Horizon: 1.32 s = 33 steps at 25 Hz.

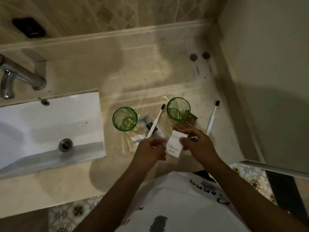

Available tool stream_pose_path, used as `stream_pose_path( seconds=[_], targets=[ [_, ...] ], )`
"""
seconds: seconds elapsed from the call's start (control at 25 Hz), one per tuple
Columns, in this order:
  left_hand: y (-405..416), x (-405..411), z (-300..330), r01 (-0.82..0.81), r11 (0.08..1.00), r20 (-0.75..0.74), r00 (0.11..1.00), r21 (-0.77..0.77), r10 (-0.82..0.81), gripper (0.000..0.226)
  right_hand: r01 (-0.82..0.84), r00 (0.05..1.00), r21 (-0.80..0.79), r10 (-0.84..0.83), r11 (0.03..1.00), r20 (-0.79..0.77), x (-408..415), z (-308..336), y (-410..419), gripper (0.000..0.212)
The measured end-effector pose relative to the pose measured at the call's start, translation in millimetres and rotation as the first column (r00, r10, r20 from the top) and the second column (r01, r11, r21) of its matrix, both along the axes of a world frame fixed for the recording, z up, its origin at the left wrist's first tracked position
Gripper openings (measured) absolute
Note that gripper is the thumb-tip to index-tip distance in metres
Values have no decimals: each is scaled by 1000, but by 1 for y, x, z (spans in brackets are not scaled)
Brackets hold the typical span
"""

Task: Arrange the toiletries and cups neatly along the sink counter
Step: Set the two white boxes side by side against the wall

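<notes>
Left hand (151, 149) and right hand (197, 144) both gripping small white rectangular box (174, 145), lower centre, near two green glass cups (124, 118).

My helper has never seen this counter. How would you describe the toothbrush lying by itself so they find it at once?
Start at the white sink and go right, past both green cups. The lone toothbrush lies nearest the right wall, on bare counter; the other toothbrush lies between the cups.
</notes>
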<state>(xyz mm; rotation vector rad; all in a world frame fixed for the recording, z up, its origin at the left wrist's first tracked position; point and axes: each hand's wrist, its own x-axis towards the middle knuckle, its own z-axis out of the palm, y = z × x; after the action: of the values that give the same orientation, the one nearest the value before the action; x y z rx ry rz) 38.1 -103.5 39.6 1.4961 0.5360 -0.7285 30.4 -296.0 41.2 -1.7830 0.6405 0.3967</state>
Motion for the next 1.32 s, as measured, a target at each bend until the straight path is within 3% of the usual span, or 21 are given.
stream_pose_path(
  seconds=[0.16, 0.36, 0.48, 0.6, 0.84, 1.12, 1.32],
  targets=[
    [0, 19, 26, 29, 997, 67, 997, -73, -24, 11, 20, 991, 128, -37, 992, 133, 24, 38, 4, 21],
    [-16, 59, 42, -127, 976, 75, 987, -178, 142, 18, 125, 974, 186, -156, 975, 163, 62, 58, 2, 11],
    [-25, 91, 45, -188, 966, 131, 968, -180, 213, 18, 90, 979, 151, -115, 984, 170, 85, 55, -6, 10],
    [-37, 130, 40, -188, 976, 157, 966, -114, 205, 16, 38, 982, 92, -54, 995, 182, 118, 45, -12, 20],
    [-70, 226, 7, -37, 970, 190, 982, 240, -10, 14, 52, 982, -91, -35, 994, 186, 208, 7, -28, 22],
    [-105, 331, -42, -53, 964, 179, 984, 259, 6, 16, 42, 988, -168, -15, 985, 157, 307, -48, -42, 32],
    [-108, 369, -67, -58, 949, 219, 976, 309, -11, 22, -1, 955, -341, 102, 940, 278, 344, -69, -40, 32]
  ],
)
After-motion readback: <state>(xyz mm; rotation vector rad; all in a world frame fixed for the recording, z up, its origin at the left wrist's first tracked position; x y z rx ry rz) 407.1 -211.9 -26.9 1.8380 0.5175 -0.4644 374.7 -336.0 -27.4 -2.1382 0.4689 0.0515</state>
